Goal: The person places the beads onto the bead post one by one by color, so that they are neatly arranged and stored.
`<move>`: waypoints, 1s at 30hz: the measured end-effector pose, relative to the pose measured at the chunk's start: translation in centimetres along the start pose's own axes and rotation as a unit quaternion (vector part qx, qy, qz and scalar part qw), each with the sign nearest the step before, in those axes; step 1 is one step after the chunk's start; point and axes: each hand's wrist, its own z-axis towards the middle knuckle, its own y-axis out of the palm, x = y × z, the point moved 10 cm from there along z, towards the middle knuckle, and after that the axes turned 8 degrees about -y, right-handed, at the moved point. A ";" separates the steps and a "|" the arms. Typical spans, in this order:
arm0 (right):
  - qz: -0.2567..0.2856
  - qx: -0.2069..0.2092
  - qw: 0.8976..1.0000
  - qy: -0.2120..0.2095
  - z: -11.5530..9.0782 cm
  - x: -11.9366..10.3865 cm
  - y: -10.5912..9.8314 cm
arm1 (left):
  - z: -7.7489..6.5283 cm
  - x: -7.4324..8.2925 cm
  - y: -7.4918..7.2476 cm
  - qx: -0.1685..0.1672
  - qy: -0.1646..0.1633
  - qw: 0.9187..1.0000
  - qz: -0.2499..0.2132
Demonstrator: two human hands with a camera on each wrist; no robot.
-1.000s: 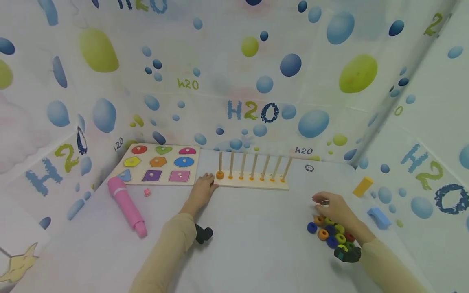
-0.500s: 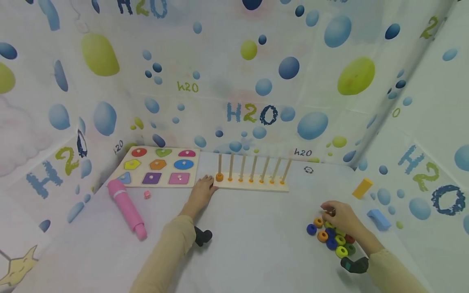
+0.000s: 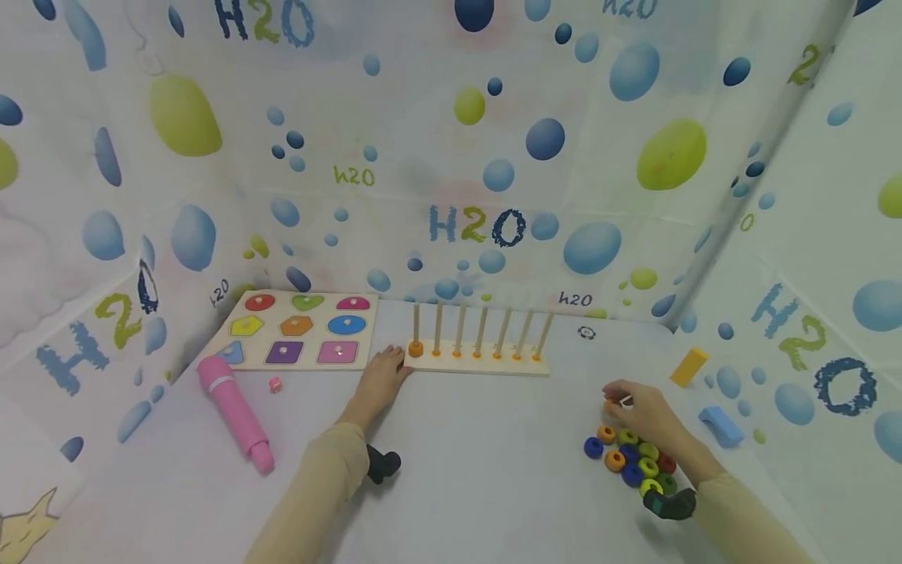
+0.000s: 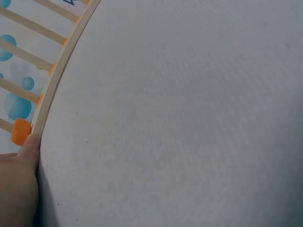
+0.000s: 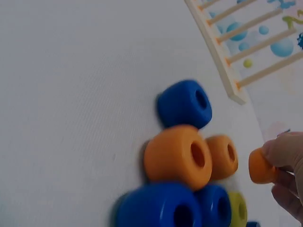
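In the head view, my left hand [image 3: 380, 381] holds the left end of a wooden peg stand [image 3: 486, 363]. Its thumb touches the front edge in the left wrist view, and most of the fingers are out of sight there. Upright wooden pegs rise from the stand, and an orange bead [image 3: 416, 349] sits low on the leftmost one. Over at the right, my right hand [image 3: 648, 413] pinches another orange bead [image 5: 261, 166] between thumb and fingers, above a loose heap of beads. An orange bead [image 5: 177, 156] and a blue bead [image 5: 185, 104] lie near it.
A shape puzzle board [image 3: 261, 360] lies at the back left. Before it are a pink tube-shaped thing [image 3: 236, 411] and a small pink cube [image 3: 276, 385]. A yellow block [image 3: 688, 366] and a blue arched block [image 3: 721, 427] lie at the far right.
The right hand went down to the bead heap, then came slightly up and left with an orange bead pinched in it. The left hand stays at the peg stand's end.
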 end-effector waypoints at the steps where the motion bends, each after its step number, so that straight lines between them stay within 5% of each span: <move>1: 0.001 0.010 1.000 -0.013 0.4 -0.5 -0.1 | 0.0 0.0 -0.1 0.001 0.002 1.000 0.000; 9: 0.035 0.067 0.992 -0.105 4.2 -6.1 -0.5 | 0.0 -0.2 -0.2 0.007 0.008 1.000 -0.005; 18: 0.059 0.145 0.956 -0.249 9.3 -14.5 -0.2 | -0.1 0.1 -0.1 -0.002 0.006 1.000 0.003; 30: 0.120 0.184 0.939 -0.266 16.7 -21.2 1.0 | 0.1 0.1 -0.1 0.019 0.014 1.000 0.004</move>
